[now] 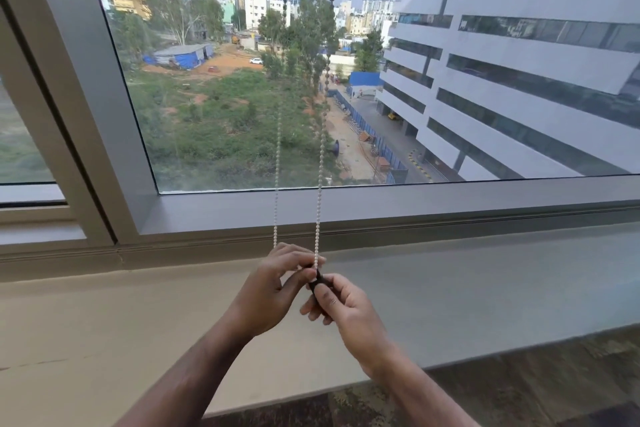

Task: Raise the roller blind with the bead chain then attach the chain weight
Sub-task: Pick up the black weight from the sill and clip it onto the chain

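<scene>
A wide window (pixel 346 80) filled the far half of the view, its grey frame (pixel 381 204) running along the bottom of the glass and a slanted upright (pixel 86 80) closing it on the left. No blind fabric covered the pane within the view. Below the frame a pale sill (pixel 121 315) stretched from left to right, and a dark patterned floor (pixel 536 385) showed at the near right.

The bead chain (pixel 320 163) hung as two strands in front of the glass, side by side near the middle, dark against the sky above and white lower down, both dropping to the hands above the sill.

The left hand (pixel 273 288) was curled, its fingertips pinching the chain where the strands came down; the left strand disappeared behind its fingers. Just to its right, the right hand (pixel 346 305) was closed round the chain weight (pixel 317 282), a small dark piece held between thumb and fingers, with only its upper end showing. The right strand met the top of that weight, between the two hands. Whether the chain was seated in the weight could not be told.
</scene>
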`<state>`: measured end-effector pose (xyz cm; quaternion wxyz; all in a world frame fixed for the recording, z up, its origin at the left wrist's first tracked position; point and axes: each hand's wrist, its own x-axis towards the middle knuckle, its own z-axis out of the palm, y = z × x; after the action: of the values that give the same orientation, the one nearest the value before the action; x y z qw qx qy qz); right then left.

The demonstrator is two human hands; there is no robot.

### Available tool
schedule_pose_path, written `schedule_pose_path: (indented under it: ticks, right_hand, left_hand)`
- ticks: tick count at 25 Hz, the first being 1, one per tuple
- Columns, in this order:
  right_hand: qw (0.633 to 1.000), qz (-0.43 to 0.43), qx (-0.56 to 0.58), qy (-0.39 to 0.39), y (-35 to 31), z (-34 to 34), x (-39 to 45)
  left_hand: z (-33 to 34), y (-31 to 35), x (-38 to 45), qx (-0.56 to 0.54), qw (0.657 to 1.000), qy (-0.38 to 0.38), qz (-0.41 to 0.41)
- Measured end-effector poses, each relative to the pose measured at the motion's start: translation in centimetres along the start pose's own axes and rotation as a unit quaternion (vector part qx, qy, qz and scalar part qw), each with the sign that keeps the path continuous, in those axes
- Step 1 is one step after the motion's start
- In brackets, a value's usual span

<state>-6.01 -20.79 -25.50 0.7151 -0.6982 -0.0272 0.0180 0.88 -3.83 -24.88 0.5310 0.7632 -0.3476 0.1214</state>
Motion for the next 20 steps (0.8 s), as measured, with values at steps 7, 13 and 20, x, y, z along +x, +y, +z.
schedule_pose_path:
  ticks: [7,13,20]
  right_hand:
    - [0.993,-0.006,-0.117,0.006,2.2,1.3,2.5]
    - [0.981,-0.03,-0.189,0.029,3.3,2.4,4.1]
    - [0.96,-0.053,-0.273,0.022,1.6,2.4,6.5]
  left_hand:
    - [1.2,-2.7,-2.6,0.108,0.991,0.057,0.046]
    - [1.0,-3.1,-2.3,0.068,0.991,0.113,-0.02]
    - [-1.4,-2.6,-0.7,-0.031,0.989,0.072,-0.128]
